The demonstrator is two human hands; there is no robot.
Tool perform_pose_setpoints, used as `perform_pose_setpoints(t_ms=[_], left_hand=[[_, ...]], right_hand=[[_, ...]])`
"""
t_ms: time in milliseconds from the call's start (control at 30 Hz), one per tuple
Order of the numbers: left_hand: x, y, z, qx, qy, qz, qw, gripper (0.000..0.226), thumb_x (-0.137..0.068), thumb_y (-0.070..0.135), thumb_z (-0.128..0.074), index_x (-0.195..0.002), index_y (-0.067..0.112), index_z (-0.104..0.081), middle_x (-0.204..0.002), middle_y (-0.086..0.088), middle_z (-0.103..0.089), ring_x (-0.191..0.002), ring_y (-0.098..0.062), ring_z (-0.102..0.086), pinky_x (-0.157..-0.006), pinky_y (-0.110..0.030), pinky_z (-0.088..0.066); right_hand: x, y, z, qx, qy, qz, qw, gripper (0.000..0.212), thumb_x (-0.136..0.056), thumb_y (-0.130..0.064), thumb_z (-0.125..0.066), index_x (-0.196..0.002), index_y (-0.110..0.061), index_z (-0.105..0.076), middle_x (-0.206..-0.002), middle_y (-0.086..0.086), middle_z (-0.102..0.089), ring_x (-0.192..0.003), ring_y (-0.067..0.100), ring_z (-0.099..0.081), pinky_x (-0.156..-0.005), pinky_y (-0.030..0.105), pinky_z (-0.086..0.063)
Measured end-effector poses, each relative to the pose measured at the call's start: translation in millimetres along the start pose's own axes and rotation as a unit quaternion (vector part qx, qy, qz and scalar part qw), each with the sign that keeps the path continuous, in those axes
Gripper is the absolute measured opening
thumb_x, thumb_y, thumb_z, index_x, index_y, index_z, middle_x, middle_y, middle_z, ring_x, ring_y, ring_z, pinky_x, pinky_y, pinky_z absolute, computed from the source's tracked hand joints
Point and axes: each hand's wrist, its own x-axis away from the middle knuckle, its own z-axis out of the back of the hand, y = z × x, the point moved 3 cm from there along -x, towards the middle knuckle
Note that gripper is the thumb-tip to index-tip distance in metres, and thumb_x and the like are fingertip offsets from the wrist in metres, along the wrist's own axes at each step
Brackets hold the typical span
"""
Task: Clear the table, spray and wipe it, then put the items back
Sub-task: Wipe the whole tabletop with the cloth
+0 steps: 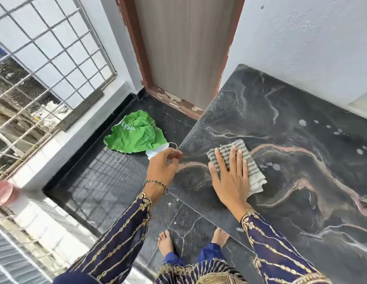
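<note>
The table [291, 191] is a dark marble slab with pale and pink veins, filling the right half of the view. White spray droplets [302, 122] dot its far side. My right hand [229, 177] lies flat, fingers spread, pressing a folded grey-and-white striped cloth [252, 171] onto the slab near its left edge. My left hand [163, 167] rests at the table's left edge with fingers curled; it holds nothing I can make out.
A crumpled green bag [135, 133] with a white mask lies on the dark floor left of the table. A closed door [184, 48] stands behind. A metal window grille [45, 58] runs along the left. My bare feet [166, 242] stand at the table's near edge.
</note>
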Motion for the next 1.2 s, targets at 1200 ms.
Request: perform_pose_setpoints(t_ms=[1200], left_hand=[[-69, 22, -48, -0.157, -0.015, -0.166, 0.973, 0.017, -0.086, 0.013, -0.057, -0.091, 0.026, -0.066, -0.096, 0.013, -0.063, -0.093, -0.01, -0.058, -0.073, -0.022, -0.047]], right_hand=[[-150, -8, 4, 0.066, -0.041, 0.291, 0.954, 0.055, -0.108, -0.054, -0.02, -0.161, -0.04, -0.011, -0.171, -0.007, -0.007, -0.158, 0.014, 0.002, -0.128, 0.047, -0.007]])
